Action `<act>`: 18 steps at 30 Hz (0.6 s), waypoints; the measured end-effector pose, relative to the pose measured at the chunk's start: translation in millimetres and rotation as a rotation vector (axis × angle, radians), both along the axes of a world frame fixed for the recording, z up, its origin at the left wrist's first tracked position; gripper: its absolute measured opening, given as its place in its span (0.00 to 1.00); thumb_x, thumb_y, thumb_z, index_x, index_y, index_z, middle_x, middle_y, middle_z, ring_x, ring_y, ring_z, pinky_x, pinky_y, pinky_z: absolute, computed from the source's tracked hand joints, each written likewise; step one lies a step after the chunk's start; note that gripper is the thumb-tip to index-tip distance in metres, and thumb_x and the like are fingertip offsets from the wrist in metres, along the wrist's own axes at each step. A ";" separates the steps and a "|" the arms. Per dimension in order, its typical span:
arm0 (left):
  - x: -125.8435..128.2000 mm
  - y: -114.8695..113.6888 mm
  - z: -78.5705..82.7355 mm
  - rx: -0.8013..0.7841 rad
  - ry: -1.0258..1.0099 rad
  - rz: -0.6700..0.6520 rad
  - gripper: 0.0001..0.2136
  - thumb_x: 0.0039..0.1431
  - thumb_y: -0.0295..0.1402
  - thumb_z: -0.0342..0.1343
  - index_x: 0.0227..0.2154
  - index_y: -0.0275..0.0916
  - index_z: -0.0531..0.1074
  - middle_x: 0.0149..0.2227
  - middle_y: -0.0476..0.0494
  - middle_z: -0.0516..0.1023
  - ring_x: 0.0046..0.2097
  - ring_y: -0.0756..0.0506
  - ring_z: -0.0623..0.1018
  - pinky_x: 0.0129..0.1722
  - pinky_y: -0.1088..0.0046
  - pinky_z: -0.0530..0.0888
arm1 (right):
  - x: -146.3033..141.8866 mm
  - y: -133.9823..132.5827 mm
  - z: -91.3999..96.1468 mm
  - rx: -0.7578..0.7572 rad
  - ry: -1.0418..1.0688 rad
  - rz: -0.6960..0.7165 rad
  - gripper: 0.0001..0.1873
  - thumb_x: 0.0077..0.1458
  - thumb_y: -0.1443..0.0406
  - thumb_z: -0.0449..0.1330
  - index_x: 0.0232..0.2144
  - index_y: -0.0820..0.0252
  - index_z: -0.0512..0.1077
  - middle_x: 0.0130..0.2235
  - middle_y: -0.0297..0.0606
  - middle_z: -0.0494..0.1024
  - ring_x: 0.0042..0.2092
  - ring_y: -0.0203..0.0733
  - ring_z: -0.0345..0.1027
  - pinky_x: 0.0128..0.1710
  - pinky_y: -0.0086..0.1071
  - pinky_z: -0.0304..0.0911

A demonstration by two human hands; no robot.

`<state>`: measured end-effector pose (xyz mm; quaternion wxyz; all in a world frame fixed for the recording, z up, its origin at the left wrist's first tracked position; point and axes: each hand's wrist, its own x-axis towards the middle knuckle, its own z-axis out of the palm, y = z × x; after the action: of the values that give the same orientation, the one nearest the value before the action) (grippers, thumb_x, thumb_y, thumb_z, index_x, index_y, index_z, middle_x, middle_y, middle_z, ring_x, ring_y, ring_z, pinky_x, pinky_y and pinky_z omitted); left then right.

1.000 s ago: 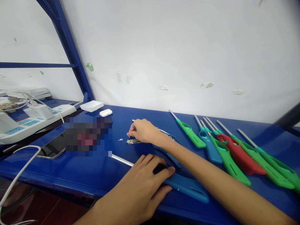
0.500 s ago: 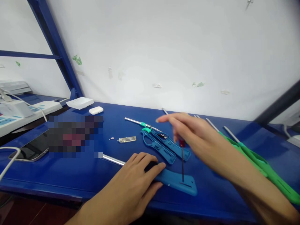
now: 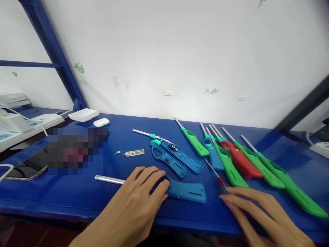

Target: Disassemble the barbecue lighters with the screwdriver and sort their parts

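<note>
My left hand (image 3: 133, 204) lies palm down over a blue lighter (image 3: 189, 192) near the table's front edge, fingers spread. The lighter's metal tube (image 3: 108, 179) sticks out to the left of the hand. My right hand (image 3: 259, 212) rests flat at the front right with its fingers stretched out, and its fingertips are just short of a thin red-handled screwdriver (image 3: 217, 175) lying on the table. Behind the two hands lies an opened blue lighter shell (image 3: 177, 158) in two halves. A small metal part (image 3: 133, 153) lies to the left of the shell.
A row of green, blue and red lighters (image 3: 239, 159) lies at the right on the blue table (image 3: 128, 137). At the left are a phone (image 3: 28, 168), a white earbud case (image 3: 101, 122), a white box (image 3: 83, 114) and a power strip (image 3: 31, 121). The wall stands close behind.
My right hand left the small metal part, swung right with the screwdriver, and now lies open beside it on the table. My left hand stayed on the blue lighter.
</note>
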<state>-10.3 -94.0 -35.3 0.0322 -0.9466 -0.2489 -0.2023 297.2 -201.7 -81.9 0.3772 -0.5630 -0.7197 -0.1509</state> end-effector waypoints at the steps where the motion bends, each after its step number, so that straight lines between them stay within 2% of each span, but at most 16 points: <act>1: -2.7 -0.1 -1.1 0.040 0.022 0.006 0.15 0.70 0.20 0.48 0.55 0.38 0.70 0.58 0.37 0.78 0.58 0.32 0.77 0.57 0.45 0.73 | -2.0 0.3 -0.7 -0.012 -0.027 -0.006 0.14 0.67 0.66 0.61 0.51 0.46 0.78 0.53 0.31 0.80 0.53 0.43 0.74 0.58 0.34 0.63; 5: -13.7 0.0 -2.7 0.170 0.127 -0.005 0.28 0.58 0.14 0.43 0.61 0.34 0.66 0.62 0.34 0.77 0.58 0.32 0.79 0.56 0.46 0.74 | -17.8 4.1 7.8 0.025 -0.020 -0.054 0.12 0.68 0.64 0.60 0.52 0.50 0.76 0.51 0.35 0.82 0.55 0.45 0.72 0.61 0.37 0.61; 10: -12.1 -1.8 1.7 0.361 0.115 0.017 0.28 0.53 0.12 0.41 0.56 0.32 0.67 0.56 0.34 0.82 0.53 0.37 0.83 0.51 0.56 0.77 | -40.0 7.5 18.0 0.067 -0.109 0.050 0.05 0.67 0.65 0.61 0.44 0.52 0.77 0.41 0.35 0.82 0.48 0.44 0.74 0.55 0.35 0.63; 13: -7.5 -1.2 -1.0 0.396 0.095 0.047 0.26 0.55 0.11 0.39 0.54 0.31 0.68 0.54 0.33 0.83 0.51 0.37 0.84 0.50 0.57 0.77 | -48.6 11.1 18.1 0.054 -0.120 0.052 0.02 0.66 0.65 0.61 0.41 0.53 0.75 0.37 0.36 0.80 0.45 0.45 0.74 0.55 0.37 0.62; 15: -5.5 0.9 -5.2 0.383 0.085 0.066 0.23 0.61 0.12 0.38 0.53 0.32 0.68 0.54 0.34 0.83 0.52 0.36 0.84 0.51 0.56 0.76 | -52.6 13.3 17.2 0.038 -0.119 0.029 0.01 0.67 0.64 0.61 0.39 0.53 0.74 0.37 0.36 0.79 0.44 0.45 0.74 0.54 0.37 0.62; 18: -3.3 4.3 -8.4 0.363 0.074 0.076 0.19 0.71 0.16 0.36 0.52 0.34 0.70 0.52 0.35 0.84 0.50 0.37 0.84 0.50 0.56 0.75 | -56.7 14.5 16.1 0.036 -0.111 -0.019 0.06 0.68 0.59 0.61 0.39 0.53 0.72 0.37 0.37 0.79 0.43 0.46 0.74 0.50 0.38 0.63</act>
<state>-13.6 -89.6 -43.6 0.2193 -0.9219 -0.2425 -0.2077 240.5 -187.2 -65.8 0.3452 -0.5536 -0.7314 -0.1984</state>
